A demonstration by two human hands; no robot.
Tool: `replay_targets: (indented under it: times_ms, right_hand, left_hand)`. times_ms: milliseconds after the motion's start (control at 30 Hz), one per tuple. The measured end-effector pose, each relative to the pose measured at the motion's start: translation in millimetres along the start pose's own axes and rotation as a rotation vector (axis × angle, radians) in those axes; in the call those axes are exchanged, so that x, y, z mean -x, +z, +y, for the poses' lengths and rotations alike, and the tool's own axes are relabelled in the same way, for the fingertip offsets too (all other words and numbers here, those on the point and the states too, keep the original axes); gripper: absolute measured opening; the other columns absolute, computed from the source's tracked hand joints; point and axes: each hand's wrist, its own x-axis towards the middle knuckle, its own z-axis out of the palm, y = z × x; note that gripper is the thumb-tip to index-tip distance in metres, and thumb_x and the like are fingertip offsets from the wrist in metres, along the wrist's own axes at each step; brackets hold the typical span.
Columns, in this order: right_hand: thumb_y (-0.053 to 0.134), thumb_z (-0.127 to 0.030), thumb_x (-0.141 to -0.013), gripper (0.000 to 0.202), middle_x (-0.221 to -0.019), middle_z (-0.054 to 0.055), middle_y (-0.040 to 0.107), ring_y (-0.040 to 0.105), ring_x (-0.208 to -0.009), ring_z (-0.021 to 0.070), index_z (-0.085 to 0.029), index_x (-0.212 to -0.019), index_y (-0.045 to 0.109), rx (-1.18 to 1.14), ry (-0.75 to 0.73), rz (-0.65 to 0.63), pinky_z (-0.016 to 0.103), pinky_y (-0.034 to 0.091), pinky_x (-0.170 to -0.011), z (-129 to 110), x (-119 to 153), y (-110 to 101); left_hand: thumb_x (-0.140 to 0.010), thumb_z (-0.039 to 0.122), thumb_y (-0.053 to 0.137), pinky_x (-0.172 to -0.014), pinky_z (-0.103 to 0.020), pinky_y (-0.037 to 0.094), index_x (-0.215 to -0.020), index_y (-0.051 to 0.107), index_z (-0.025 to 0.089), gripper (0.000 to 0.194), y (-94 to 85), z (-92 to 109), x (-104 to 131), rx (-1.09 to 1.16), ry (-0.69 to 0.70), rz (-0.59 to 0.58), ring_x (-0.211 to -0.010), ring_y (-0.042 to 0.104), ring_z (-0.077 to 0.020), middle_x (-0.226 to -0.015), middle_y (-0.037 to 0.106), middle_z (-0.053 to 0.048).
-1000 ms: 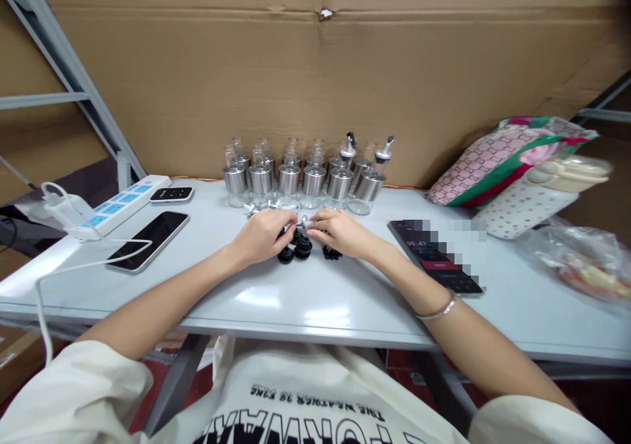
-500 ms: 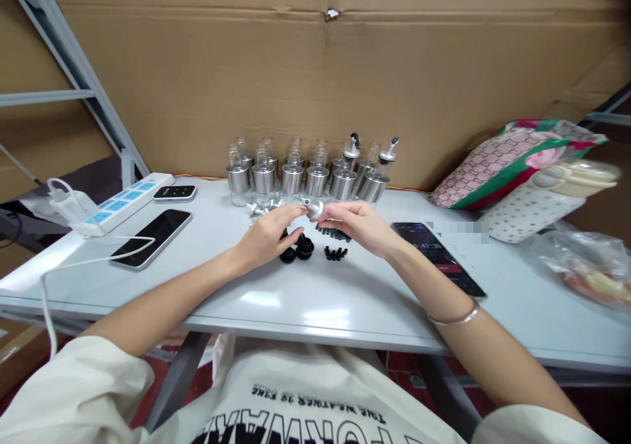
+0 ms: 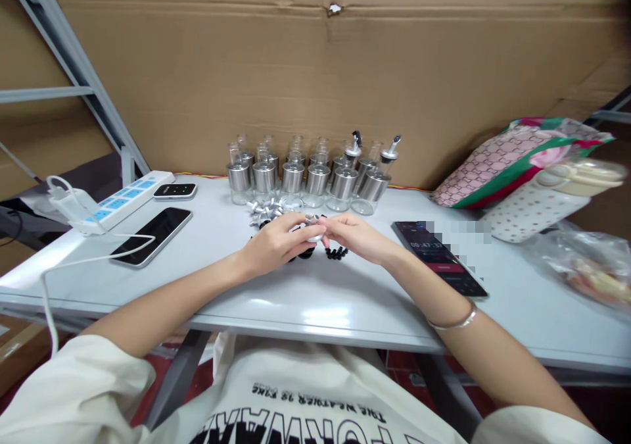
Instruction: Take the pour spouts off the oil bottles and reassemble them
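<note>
Between my two hands is a silver pourer spout, its wide round base tilted down towards me. My left hand is closed around it from the left, fingers over its side. From the right, my right hand pinches at the same spout with thumb and fingertips; anything small between these fingertips is hidden. Just under the hands lie black round stoppers, partly covered. A short row of small black plugs is beside them. Behind my left hand is a pile of silver spouts.
Two rows of glass bottles with steel sleeves stand at the back; two on the right carry pourers. Phones lie on either side. A power strip is left; a spotted flask and plastic bag are right.
The spout has come down slightly towards me and turned, with its base now facing lower. My left hand has closed further over it, and my right fingertips have shifted near its top.
</note>
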Motion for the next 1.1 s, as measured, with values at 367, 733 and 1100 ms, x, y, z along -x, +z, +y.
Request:
replay_targets:
  times_ms: [367, 733, 1100]
  right_hand:
    - [0.053, -0.048, -0.085, 0.029, -0.072, 0.001, 0.059, 0.054, -0.069, 0.0137, -0.019, -0.081, 0.055, 0.405, -0.326, 0.297, 0.027, 0.042, -0.066, -3.2, 1.2, 2.8]
    - [0.05, -0.043, -0.086, 0.029, -0.075, 0.004, 0.065, 0.057, -0.071, 0.0164, -0.018, -0.077, 0.059, 0.638, -0.346, 0.352, 0.027, 0.043, -0.063, -15.5, 6.5, -24.3]
    - [0.059, -0.023, -0.075, 0.009, -0.074, 0.003, 0.069, 0.062, -0.07, 0.0184, -0.02, -0.072, 0.067, 0.983, 0.012, 0.119, 0.029, 0.044, -0.065, 9.9, 10.0, -79.9]
  left_hand:
    - [-0.095, 0.025, 0.044, -0.077, -0.031, 0.049, -0.117, 0.051, 0.015, 0.025, -4.4, -4.3, -2.2, -0.072, 0.025, -0.183, -0.087, 0.055, -0.0175, -0.096, 0.057, -0.009]
    - [-0.095, 0.028, 0.047, -0.079, -0.031, 0.045, -0.114, 0.048, 0.018, 0.022, -4.5, -5.8, -3.1, -0.201, 0.105, -0.179, -0.087, 0.055, -0.0174, -0.093, 0.059, -0.006]
    - [-0.096, 0.02, 0.04, -0.082, -0.035, 0.043, -0.12, 0.037, 0.019, 0.024, -5.5, -9.4, -1.9, -0.084, 0.001, -0.213, -0.08, 0.055, -0.0174, -0.095, 0.059, -0.006]
